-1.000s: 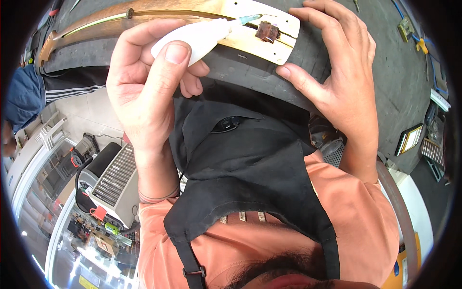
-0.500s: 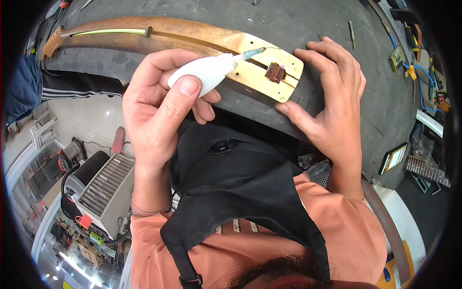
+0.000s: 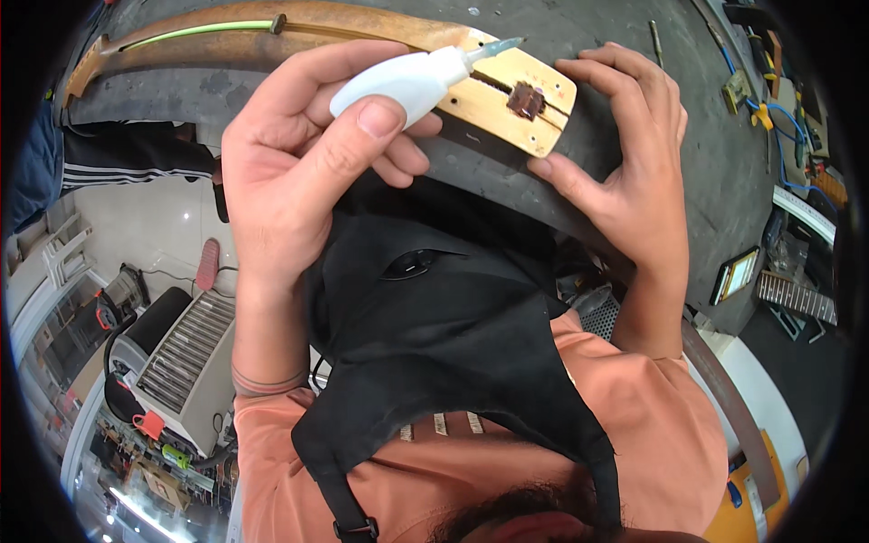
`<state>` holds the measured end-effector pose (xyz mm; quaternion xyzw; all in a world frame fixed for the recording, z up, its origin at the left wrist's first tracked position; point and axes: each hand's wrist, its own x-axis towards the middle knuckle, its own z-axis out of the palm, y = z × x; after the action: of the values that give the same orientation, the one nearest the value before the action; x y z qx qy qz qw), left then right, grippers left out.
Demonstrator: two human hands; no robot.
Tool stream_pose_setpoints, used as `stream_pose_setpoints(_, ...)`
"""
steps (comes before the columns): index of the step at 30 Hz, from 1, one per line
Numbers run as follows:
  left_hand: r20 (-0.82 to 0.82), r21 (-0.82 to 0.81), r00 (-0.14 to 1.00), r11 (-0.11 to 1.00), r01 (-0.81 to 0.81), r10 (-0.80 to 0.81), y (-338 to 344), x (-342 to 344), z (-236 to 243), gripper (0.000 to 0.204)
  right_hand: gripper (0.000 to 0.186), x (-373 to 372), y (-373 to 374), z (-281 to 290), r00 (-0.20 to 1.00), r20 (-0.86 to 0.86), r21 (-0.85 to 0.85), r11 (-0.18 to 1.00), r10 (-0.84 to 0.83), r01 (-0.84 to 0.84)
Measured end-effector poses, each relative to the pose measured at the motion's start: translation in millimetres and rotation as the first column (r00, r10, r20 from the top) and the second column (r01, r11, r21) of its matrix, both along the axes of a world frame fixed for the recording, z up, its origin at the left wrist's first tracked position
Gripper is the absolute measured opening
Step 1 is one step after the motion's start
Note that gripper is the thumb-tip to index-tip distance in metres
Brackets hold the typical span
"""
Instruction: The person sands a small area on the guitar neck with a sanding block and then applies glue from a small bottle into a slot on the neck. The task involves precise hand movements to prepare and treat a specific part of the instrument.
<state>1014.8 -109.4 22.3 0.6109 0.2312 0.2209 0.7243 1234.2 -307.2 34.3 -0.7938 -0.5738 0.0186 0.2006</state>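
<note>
My left hand (image 3: pixel 299 149) is closed around a white squeeze bottle (image 3: pixel 398 89). The bottle tilts to the right, and its thin translucent nozzle (image 3: pixel 496 48) points over the far edge of a wooden guitar neck (image 3: pixel 371 29). That neck has a brown body and a pale end face (image 3: pixel 543 136) with small holes and a dark slot. In the slot sits a glossy dark-brown block (image 3: pixel 526 101). A yellow-green strip (image 3: pixel 195 33) runs along the neck's channel at the left. My right hand (image 3: pixel 634 136) curls around the pale end, thumb at the near corner and fingers at the far one.
The neck lies on a dark workbench (image 3: pixel 715 172). Tools and blue cable (image 3: pixel 789 136) line its right side, near a small screen (image 3: pixel 737 274) and a fretted board (image 3: pixel 797 297). A grey machine with rollers (image 3: pixel 186 366) stands on the floor at lower left.
The nozzle tip has moved away from the pale face, rightward and toward the far edge. My right hand stays at the neck's end. The whole view has shifted slightly.
</note>
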Motion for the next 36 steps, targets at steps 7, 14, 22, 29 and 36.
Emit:
stream_pose_setpoints(7, 0.09, -0.003, 0.996, 1.0, 0.013, -0.013, -1, -2, -5, 0.043, 0.044, 18, -4, -10, 0.98, -0.193, 0.163, 0.986, 0.042, -0.01)
stream_pose_setpoints(14, 0.225, -0.039, 0.973, 0.998, 0.05, -0.04, 2, 13, -8, 0.041, 0.033, 13, 1, -10, 0.978, -0.206, 0.193, 0.979, -0.021, 0.062)
stream_pose_setpoints(22, 0.197, -0.11, 0.98, 0.992, 0.066, -0.044, -4, 11, -1, 0.039, 0.034, 16, 0, -15, 0.922, -0.368, 0.302, 0.922, -0.121, 0.242)
stream_pose_setpoints(29, 0.129, -0.096, 0.991, 0.994, 0.043, -0.03, -6, -2, -6, 0.047, 0.033, 22, -11, -17, 0.86, -0.493, 0.303, 0.901, -0.13, 0.31)
stream_pose_setpoints(36, 0.33, -0.204, 0.937, 0.96, 0.191, -0.116, 12, -10, -17, 0.039, 0.035, 44, -32, -8, 0.521, -0.854, 0.227, 0.905, 0.008, 0.359)
